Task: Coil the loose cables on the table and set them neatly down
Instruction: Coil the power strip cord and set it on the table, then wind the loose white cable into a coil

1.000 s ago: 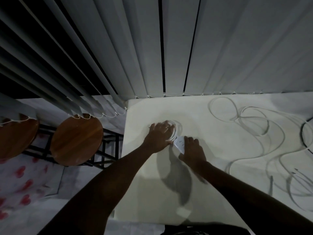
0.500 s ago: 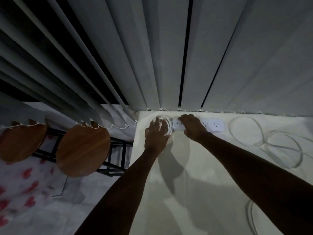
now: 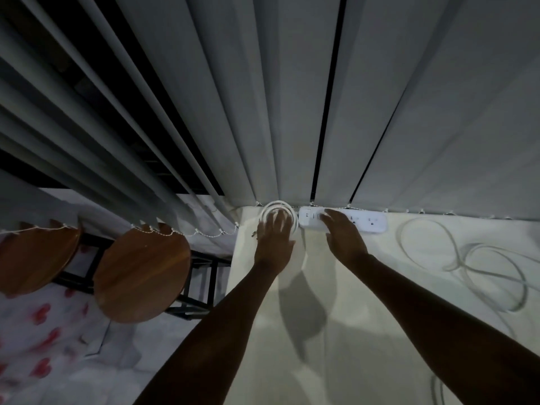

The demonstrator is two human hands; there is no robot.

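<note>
Smooth glossy white plastic on the power strip; matt pale surface; warm polished wood on the round stool seat; matt fabric-like vertical blinds.

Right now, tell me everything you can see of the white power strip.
The power strip is a long white bar, plastic by its look, with rounded ends and several sockets on its top face. It lies flat along the table's far edge, just under the vertical blinds. The right hand rests its fingers on its left part. The coiled white cable lies at its left end, under the left hand.
</note>
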